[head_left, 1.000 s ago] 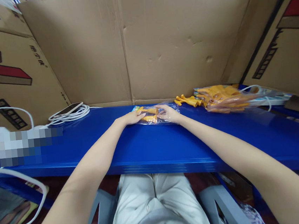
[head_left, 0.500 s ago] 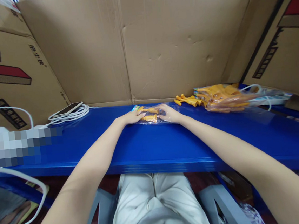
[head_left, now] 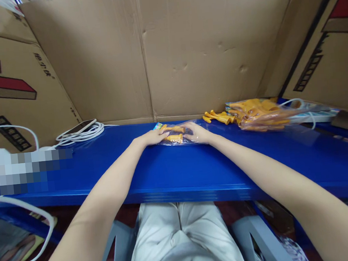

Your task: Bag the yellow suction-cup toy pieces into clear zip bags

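A clear plastic bag (head_left: 175,139) holding yellow-orange plastic pieces lies flat on the blue shelf top (head_left: 177,167), straight in front of me. My left hand (head_left: 152,137) grips its left end, the thumb pressing on top near a colourful printed corner. At the right end my right hand (head_left: 199,133) has its fingers bent round the bag, thumb and forefinger a little apart over the plastic. The pieces show between the two hands; some fingertips are hidden by the bag and the hands.
Loose yellow pieces (head_left: 218,117) and a larger clear bag of yellow parts (head_left: 258,114) lie at the right. A phone (head_left: 81,126) rests by a coiled white cable (head_left: 80,134) on the left. Cardboard (head_left: 173,56) walls in the back and sides.
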`<action>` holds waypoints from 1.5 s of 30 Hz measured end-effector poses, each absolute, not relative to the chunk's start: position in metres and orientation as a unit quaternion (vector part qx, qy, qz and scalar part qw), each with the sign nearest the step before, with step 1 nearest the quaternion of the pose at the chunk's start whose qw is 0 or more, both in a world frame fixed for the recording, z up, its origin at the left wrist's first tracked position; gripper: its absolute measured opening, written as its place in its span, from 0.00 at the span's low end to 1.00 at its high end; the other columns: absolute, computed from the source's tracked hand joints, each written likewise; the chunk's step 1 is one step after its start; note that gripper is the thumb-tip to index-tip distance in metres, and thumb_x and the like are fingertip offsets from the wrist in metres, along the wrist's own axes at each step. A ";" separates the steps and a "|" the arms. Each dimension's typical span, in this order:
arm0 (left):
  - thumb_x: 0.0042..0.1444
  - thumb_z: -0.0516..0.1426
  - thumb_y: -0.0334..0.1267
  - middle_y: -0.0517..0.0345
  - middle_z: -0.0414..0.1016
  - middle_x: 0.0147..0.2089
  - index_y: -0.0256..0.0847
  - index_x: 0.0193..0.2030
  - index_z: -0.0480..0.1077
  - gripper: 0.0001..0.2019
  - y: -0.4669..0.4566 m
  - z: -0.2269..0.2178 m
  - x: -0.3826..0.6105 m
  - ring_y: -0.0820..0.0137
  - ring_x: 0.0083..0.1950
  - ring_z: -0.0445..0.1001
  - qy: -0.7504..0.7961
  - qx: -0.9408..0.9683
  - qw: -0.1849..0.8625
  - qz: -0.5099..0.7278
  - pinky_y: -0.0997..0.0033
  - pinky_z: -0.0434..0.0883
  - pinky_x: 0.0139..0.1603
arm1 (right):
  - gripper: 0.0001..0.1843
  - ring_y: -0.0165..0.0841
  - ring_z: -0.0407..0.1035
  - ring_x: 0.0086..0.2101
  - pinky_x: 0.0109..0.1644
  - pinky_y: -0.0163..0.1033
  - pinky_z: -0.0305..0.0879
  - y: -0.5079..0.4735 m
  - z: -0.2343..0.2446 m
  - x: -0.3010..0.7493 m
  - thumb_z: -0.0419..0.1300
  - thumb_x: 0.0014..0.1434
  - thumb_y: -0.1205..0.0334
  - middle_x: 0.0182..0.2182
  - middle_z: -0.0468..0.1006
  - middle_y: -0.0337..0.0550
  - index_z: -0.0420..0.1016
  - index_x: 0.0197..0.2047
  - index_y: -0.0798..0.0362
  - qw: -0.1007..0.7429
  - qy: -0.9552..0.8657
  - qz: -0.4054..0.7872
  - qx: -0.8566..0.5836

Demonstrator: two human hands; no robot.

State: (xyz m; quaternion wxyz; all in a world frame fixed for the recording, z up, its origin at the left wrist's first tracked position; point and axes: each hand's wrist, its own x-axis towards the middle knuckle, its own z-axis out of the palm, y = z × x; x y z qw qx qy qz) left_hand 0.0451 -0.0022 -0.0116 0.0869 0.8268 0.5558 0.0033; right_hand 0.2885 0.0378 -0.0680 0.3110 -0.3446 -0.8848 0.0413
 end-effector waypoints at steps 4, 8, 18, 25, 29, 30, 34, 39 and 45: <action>0.64 0.36 0.58 0.48 0.61 0.69 0.39 0.69 0.59 0.35 -0.002 -0.012 0.046 0.59 0.67 0.63 0.557 0.826 0.082 0.002 0.65 0.58 0.65 | 0.27 0.43 0.67 0.56 0.61 0.56 0.61 0.038 -0.068 0.289 0.59 0.53 0.69 0.55 0.74 0.53 0.71 0.58 0.54 0.311 -0.881 0.037 -0.355; 0.63 0.36 0.58 0.50 0.61 0.69 0.40 0.69 0.59 0.35 -0.001 -0.013 0.046 0.58 0.68 0.62 0.558 0.826 0.081 0.000 0.64 0.58 0.66 | 0.28 0.44 0.66 0.57 0.62 0.57 0.60 0.034 -0.065 0.288 0.58 0.54 0.68 0.57 0.73 0.54 0.71 0.59 0.54 0.304 -0.883 0.036 -0.355; 0.63 0.36 0.59 0.50 0.56 0.72 0.44 0.72 0.52 0.35 0.004 -0.013 0.042 0.55 0.69 0.60 0.577 0.814 0.060 -0.025 0.59 0.58 0.66 | 0.20 0.40 0.73 0.50 0.57 0.46 0.67 0.021 -0.048 0.288 0.56 0.56 0.69 0.50 0.79 0.49 0.79 0.50 0.54 0.296 -0.850 -0.004 -0.435; 0.63 0.34 0.61 0.48 0.61 0.69 0.45 0.71 0.54 0.36 0.011 -0.014 0.032 0.52 0.68 0.62 0.592 0.805 0.046 -0.011 0.53 0.59 0.65 | 0.15 0.40 0.73 0.43 0.49 0.43 0.68 0.017 -0.023 0.321 0.52 0.59 0.67 0.42 0.80 0.50 0.80 0.42 0.54 0.327 -0.698 -0.090 -0.630; 0.64 0.33 0.59 0.45 0.63 0.68 0.42 0.69 0.59 0.36 0.009 -0.011 0.031 0.53 0.67 0.64 0.619 0.784 0.039 0.000 0.56 0.61 0.62 | 0.21 0.46 0.65 0.54 0.57 0.50 0.60 0.020 -0.031 0.349 0.52 0.59 0.65 0.55 0.71 0.58 0.73 0.54 0.58 0.244 -0.662 -0.154 -0.692; 0.64 0.34 0.59 0.44 0.63 0.68 0.41 0.68 0.61 0.35 0.008 -0.010 0.032 0.53 0.66 0.64 0.626 0.779 0.037 -0.001 0.57 0.62 0.62 | 0.23 0.47 0.63 0.56 0.58 0.51 0.58 0.021 -0.035 0.354 0.52 0.59 0.64 0.57 0.69 0.59 0.70 0.57 0.58 0.220 -0.660 -0.157 -0.701; 0.65 0.37 0.56 0.45 0.67 0.65 0.42 0.64 0.66 0.32 0.006 -0.009 0.033 0.52 0.66 0.64 0.653 0.757 0.017 0.001 0.54 0.60 0.63 | 0.25 0.52 0.60 0.59 0.59 0.57 0.58 0.030 -0.047 0.366 0.53 0.60 0.58 0.60 0.67 0.57 0.69 0.60 0.54 0.124 -0.663 -0.102 -0.731; 0.66 0.38 0.50 0.42 0.65 0.67 0.38 0.60 0.70 0.29 0.012 -0.015 0.028 0.50 0.69 0.58 0.661 0.749 -0.040 0.025 0.40 0.49 0.68 | 0.28 0.53 0.59 0.60 0.59 0.62 0.58 0.034 -0.048 0.371 0.54 0.59 0.57 0.60 0.67 0.57 0.66 0.62 0.52 0.121 -0.657 -0.077 -0.740; 0.64 0.38 0.49 0.46 0.49 0.74 0.35 0.69 0.57 0.32 0.029 -0.030 0.025 0.62 0.74 0.46 0.590 0.804 -0.005 0.076 0.56 0.49 0.71 | 0.32 0.52 0.56 0.62 0.63 0.58 0.54 0.030 -0.048 0.378 0.55 0.59 0.58 0.63 0.62 0.62 0.60 0.65 0.59 0.123 -0.608 -0.067 -0.781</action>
